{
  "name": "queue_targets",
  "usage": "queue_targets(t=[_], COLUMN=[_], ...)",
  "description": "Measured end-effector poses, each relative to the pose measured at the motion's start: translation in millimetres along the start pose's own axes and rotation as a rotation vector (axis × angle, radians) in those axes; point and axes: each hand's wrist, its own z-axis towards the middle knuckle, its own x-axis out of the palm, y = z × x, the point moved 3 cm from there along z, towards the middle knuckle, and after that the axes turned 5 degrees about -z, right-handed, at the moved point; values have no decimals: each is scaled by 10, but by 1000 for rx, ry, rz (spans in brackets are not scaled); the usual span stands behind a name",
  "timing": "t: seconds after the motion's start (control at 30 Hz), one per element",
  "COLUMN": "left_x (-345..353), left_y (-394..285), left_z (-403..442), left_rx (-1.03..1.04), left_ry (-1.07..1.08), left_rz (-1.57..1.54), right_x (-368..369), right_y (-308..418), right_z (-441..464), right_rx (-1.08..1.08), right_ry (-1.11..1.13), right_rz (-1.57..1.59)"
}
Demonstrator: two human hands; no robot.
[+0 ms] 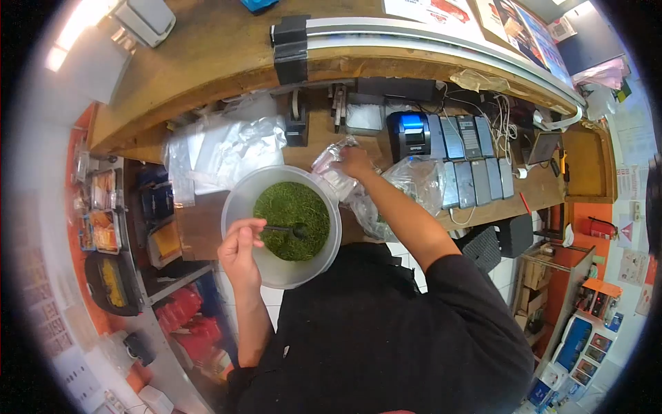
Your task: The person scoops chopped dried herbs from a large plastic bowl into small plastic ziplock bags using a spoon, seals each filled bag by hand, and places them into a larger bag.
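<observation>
My left hand [241, 250] is closed round the handle of a black spoon [281, 229], whose bowl rests in green dried herb [293, 207]. The herb fills the lower part of a round translucent tub [238, 207] at the desk's front edge. To the right of the tub, my right hand [354, 162] reaches down onto small clear plastic bags [334, 176], its fingers bent over them. Whether it grips a bag is too small to tell. Beside my right forearm lies a larger clear plastic bag [417, 181].
Clear bags [238, 153] lie at the left. A tape dispenser [296, 124], a clear container [365, 117] and a black printer [408, 134] stand behind. Several phones [462, 183] lie in rows at the right, near white cables [507, 124]. A raised wooden shelf [207, 76] overhangs the back.
</observation>
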Motion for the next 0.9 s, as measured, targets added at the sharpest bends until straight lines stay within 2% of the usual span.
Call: queue_targets(t=[0.03, 0.13, 0.2, 0.27, 0.37, 0.47, 0.57, 0.63, 0.67, 0.73, 0.8, 0.83, 0.9], left_x=[31, 15, -18, -59, -26, 68, 214, 332, 411, 615, 865, 912, 983], left_y=[-35, -56, -17, 78, 94, 41, -19, -68, -82, -89, -235, -219, -106], left_z=[1, -15, -26, -59, -70, -37, 24, 89, 129, 222, 279, 278, 274], left_rx=[-16, 30, 43, -46, -81, -79, -81, -37, 1, 58, 222, 223, 50], left_ry=[-10, -14, -41, -142, -126, -81, -27, 19, 69, 72, 107, 97, 229], left_rz=[22, 14, 10, -21, 22, 87, 94, 94, 98, 113, 323, 327, 216], right_x=[68, -117, 25, 220, 263, 127, -372, -698, -929, -1454, -1753, -1903, -2148], right_y=[74, 261, 126, -68, -247, -300, -79, 55, 175, 550, 843, 990, 1269], right_z=[86, 37, 150, 219, 200, 117, -147, -303, -418, -734, -1014, -1149, -1387], right_rx=[21, 102, 101, 104, 113, 43, -3, -26, -41, -260, -341, -349, -564], right_ry=[61, 71, 79, 94, 55, 108, 14, -42, -41, -63, 31, 39, 65], right_rz=[-302, -237, -188, -151, -183, -203, -161, 325, 316, 645, 825, 826, 743])
